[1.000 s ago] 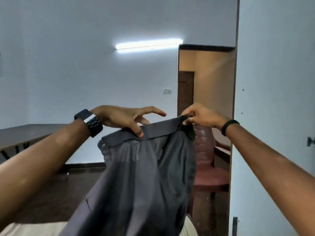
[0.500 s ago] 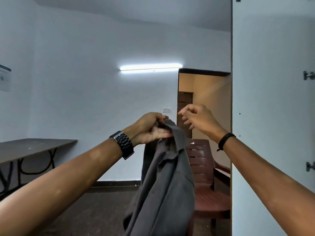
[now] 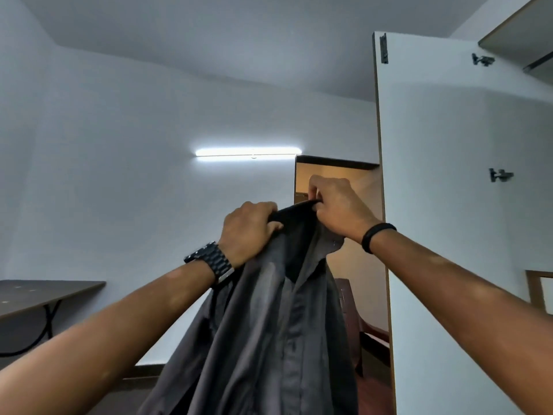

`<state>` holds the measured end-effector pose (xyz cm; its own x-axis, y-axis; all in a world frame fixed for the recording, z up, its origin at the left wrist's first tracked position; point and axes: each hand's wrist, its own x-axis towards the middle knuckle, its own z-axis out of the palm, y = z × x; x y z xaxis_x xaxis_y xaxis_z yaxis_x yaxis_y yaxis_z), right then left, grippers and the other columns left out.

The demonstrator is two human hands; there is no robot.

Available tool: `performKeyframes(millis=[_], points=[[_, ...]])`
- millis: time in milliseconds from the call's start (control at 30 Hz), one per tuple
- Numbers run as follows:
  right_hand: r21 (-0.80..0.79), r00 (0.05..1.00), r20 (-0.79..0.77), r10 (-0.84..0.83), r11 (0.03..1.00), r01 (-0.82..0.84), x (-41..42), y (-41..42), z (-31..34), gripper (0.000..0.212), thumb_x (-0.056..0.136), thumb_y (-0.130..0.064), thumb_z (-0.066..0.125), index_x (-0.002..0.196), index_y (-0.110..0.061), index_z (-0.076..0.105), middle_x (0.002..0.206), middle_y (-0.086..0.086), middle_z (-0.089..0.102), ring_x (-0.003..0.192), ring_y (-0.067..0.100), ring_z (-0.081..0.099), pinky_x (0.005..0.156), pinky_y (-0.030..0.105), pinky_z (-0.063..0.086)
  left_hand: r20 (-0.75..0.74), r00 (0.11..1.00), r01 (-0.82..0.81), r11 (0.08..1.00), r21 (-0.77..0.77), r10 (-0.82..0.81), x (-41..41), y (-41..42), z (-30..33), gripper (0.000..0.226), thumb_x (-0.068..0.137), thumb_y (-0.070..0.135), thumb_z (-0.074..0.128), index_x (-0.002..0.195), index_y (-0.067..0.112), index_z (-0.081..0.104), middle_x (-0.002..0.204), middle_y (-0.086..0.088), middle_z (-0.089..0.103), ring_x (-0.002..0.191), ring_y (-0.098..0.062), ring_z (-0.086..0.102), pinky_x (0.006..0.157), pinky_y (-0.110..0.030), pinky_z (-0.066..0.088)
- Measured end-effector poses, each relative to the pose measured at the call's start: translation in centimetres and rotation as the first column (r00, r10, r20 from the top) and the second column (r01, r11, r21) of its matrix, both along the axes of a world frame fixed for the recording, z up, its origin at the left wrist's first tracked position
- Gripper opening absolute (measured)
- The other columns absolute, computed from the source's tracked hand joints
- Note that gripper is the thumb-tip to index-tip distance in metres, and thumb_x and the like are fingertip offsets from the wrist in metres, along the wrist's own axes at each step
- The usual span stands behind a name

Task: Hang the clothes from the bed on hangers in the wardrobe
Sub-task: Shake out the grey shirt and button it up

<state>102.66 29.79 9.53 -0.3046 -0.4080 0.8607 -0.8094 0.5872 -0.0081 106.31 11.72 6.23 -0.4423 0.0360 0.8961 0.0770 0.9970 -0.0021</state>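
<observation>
At frame centre, the left hand (image 3: pixel 247 227) and right hand (image 3: pixel 336 205) grip the shirt (image 3: pixel 269 339) collar; it looks light, limp, best held there.

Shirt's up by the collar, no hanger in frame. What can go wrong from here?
1. Both the left hand and the right hand grip the grey shirt at its collar; freeing one for a hanger may let it sag or slip.
2. The open wardrobe door stands close on the right; hanging fabric might catch its edge.

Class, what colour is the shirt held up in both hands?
Plain dark grey shirt, seen best in the head view.
</observation>
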Motion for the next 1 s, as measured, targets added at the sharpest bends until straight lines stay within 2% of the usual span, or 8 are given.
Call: performKeyframes(millis=[133, 267, 367, 467, 533, 633, 767, 1000], points=[[-0.025, 0.985, -0.121, -0.123, 0.992, 0.121, -0.5, 0.5, 1.2, 0.019, 0.088, 0.002, 0.053, 0.101, -0.012, 0.052, 0.09, 0.009, 0.06, 0.081, 0.025, 0.058, 0.072, 0.038, 0.055, -0.02, 0.976, -0.215, 0.976, 0.033, 0.215, -0.7, -1.8, -1.2, 0.027, 0.086, 0.046, 0.062, 0.091, 0.02, 0.064, 0.089, -0.002, 0.061, 0.088, -0.025, 0.059, 0.065, -0.029, 0.036], [0.001, 0.961, -0.187, -0.201, 0.979, 0.205, -1.3, 1.0, 1.8, 0.016, 0.087, 0.001, 0.054, 0.089, -0.015, 0.051, 0.081, 0.004, 0.056, 0.075, 0.022, 0.055, 0.06, 0.028, 0.044, 0.106, 0.99, 0.081, 0.992, 0.102, -0.091, -1.4, -3.4, -3.4, 0.033, 0.09, 0.029, 0.063, 0.098, 0.019, 0.033, 0.083, -0.003, 0.053, 0.075, -0.026, 0.054, 0.061, -0.034, 0.042], [0.25, 0.894, -0.39, -0.219, 0.909, 0.332, -1.7, 2.1, 2.0, 0.016, 0.091, -0.004, 0.05, 0.087, -0.018, 0.054, 0.079, 0.001, 0.055, 0.075, 0.019, 0.054, 0.062, 0.027, 0.041, 0.034, 0.993, 0.114, 0.977, -0.18, -0.109, -1.0, -5.2, -4.0, 0.03, 0.096, 0.022, 0.051, 0.091, 0.027, 0.022, 0.079, 0.001, 0.048, 0.064, -0.026, 0.048, 0.058, -0.036, 0.042], [0.403, 0.798, -0.582, -0.16, 0.795, 0.453, -2.3, 2.9, 2.1, 0.011, 0.095, -0.016, 0.054, 0.095, -0.021, 0.063, 0.094, -0.001, 0.057, 0.084, 0.014, 0.053, 0.064, 0.022, 0.035, 0.147, 0.989, 0.073, 0.923, -0.377, -0.018, -1.0, -7.6, -3.9, 0.017, 0.094, 0.013, 0.044, 0.104, 0.025, 0.036, 0.098, 0.003, 0.044, 0.069, -0.021, 0.048, 0.061, -0.036, 0.045], [0.408, 0.769, -0.614, -0.18, 0.761, 0.504, -2.8, 2.8, 2.1, 0.016, 0.095, -0.02, 0.058, 0.108, -0.02, 0.066, 0.105, 0.001, 0.058, 0.093, 0.015, 0.054, 0.066, 0.022, 0.037, 0.214, 0.976, 0.098, 0.95, -0.297, -0.034, -1.5, -8.6, -3.6, 0.023, 0.09, 0.005, 0.045, 0.107, 0.018, 0.055, 0.104, 0.001, 0.049, 0.079, -0.022, 0.054, 0.07, -0.036, 0.047], [0.328, 0.779, -0.532, -0.332, 0.768, 0.551, -3.1, 2.2, 2.1, 0.024, 0.095, -0.014, 0.056, 0.119, -0.014, 0.062, 0.112, 0.008, 0.057, 0.097, 0.021, 0.057, 0.071, 0.027, 0.046, 0.258, 0.957, 0.143, 0.989, -0.035, -0.13, -1.9, -8.1, -2.5, 0.03, 0.089, 0.002, 0.046, 0.106, 0.015, 0.066, 0.106, -0.001, 0.063, 0.093, -0.019, 0.058, 0.083, -0.026, 0.045], [0.234, 0.851, -0.241, -0.466, 0.823, 0.517, -2.8, 1.5, 2.5, 0.022, 0.096, -0.009, 0.049, 0.115, -0.004, 0.06, 0.112, 0.017, 0.059, 0.098, 0.03, 0.06, 0.082, 0.035, 0.051, 0.467, 0.866, 0.107, 0.978, 0.18, -0.18, -1.7, -6.1, -0.5, 0.031, 0.089, 0.007, 0.051, 0.118, 0.015, 0.058, 0.103, -0.002, 0.06, 0.076, -0.019, 0.062, 0.056, -0.016, 0.05], [0.008, 0.909, 0.347, -0.232, 0.97, 0.244, -2.6, 0.8, 3.6, 0.015, 0.092, -0.008, 0.051, 0.094, 0.002, 0.062, 0.096, 0.015, 0.062, 0.082, 0.025, 0.056, 0.067, 0.03, 0.049, 0.452, 0.748, 0.103, 0.757, 0.645, -0.487, -0.1, -2.9, 4.1, 0.014, 0.091, -0.002, 0.045, 0.085, -0.007, 0.057, 0.075, -0.021, 0.059, 0.058, -0.028, 0.062, 0.058, -0.034, 0.06]])
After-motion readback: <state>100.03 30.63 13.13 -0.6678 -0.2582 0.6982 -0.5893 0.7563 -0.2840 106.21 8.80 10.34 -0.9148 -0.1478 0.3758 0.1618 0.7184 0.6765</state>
